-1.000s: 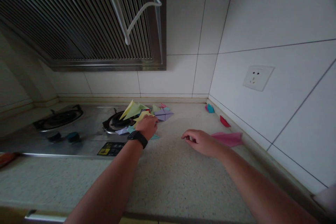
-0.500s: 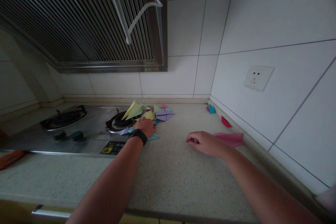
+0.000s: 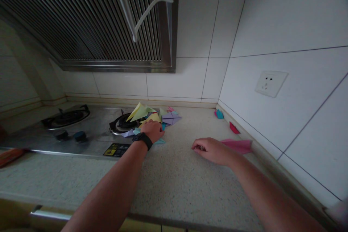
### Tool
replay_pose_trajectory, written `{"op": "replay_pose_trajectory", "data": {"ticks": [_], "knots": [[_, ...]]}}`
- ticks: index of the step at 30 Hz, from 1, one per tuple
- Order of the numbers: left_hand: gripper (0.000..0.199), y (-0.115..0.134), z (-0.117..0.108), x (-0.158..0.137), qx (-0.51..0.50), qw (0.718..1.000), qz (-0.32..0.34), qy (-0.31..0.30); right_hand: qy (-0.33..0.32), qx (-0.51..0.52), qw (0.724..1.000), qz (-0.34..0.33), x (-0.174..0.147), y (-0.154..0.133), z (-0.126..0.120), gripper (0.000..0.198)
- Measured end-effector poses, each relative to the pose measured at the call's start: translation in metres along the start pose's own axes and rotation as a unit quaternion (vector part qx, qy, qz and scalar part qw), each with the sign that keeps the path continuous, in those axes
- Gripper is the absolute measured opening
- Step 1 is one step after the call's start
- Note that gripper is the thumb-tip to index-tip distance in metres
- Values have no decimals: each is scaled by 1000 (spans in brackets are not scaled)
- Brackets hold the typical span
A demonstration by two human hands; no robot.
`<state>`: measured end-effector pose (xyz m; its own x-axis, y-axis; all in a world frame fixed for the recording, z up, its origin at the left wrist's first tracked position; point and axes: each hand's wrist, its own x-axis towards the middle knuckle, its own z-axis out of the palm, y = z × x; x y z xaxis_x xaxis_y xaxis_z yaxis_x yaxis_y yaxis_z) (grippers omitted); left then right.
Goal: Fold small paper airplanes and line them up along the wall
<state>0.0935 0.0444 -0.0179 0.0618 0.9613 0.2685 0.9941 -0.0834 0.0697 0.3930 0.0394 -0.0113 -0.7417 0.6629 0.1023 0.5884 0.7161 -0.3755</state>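
Folded papers [image 3: 154, 116] around left fingers [image 3: 160, 128]

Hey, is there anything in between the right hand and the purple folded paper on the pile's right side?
Nothing visible is: only the countertop shows between the right hand and the purple folded paper. The left hand is off to one side, at the pile's near side.
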Motion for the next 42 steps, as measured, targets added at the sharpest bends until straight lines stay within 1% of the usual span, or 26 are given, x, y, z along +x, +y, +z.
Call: {"op": "replay_pose_trajectory", "data": {"ticks": [3,6,8,12,18,23,26,29,32,35,40,42], "knots": [[33,3,3,0,-4,1000,-6,8,1,-3,1000,-1,0,0,1,19],[37,3,5,0,-3,1000,-3,-14,-2,-3,1000,-1,0,0,1,19],[33,3,5,0,-2,1000,-4,-26,-3,-2,1000,2,0,0,1,19],[25,1,4,1,-22,999,-10,-27,-5,-4,1000,3,0,0,0,18],[13,4,-1,1,-69,998,13,-9,1,-6,1000,1,-1,2,-2,19],[16,21,-10,-5,-110,990,80,24,14,-24,1000,-10,-4,-1,-4,19],[18,31,-14,-11,-147,980,130,21,28,-21,999,-1,-4,-4,-6,18],[18,40,-16,-15,-183,966,184,11,81,-7,996,22,-4,-4,-9,20],[14,48,-17,-19,-202,955,215,12,139,5,989,42,-4,-4,-10,26],[12,56,-17,-22,-220,945,243,20,152,6,987,47,-2,-2,-9,31],[15,65,-12,-26,-240,932,268,40,133,-27,991,9,0,0,-2,12],[20,68,-10,-26,-251,928,271,46,136,-31,990,-6,0,1,-1,9]]}}
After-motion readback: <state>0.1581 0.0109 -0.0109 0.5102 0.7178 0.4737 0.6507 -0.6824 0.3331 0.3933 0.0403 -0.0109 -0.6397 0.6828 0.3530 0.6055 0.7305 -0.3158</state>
